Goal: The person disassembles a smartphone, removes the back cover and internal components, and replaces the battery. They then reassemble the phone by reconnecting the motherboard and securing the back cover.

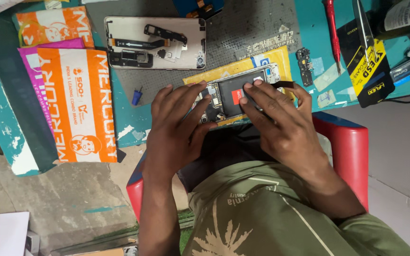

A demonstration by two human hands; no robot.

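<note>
An opened phone body [243,90] with its black battery and circuit board exposed lies on a yellow packet [281,59] at the near edge of the teal workbench. My left hand [179,125] grips its left end, fingertips resting on the board. My right hand [281,121] holds the right side, with two fingertips pressing on the battery near a red label and the thumb hooked around the far edge. A black flex strip sticks out by that thumb.
A removed back cover [155,42] holding loose parts lies on the grey mat [247,28]. Orange and pink packets [79,104] cover the bench's left. A red screwdriver [332,33], tweezers card [368,66], small board [303,64] and red chair arm [352,151] are at right.
</note>
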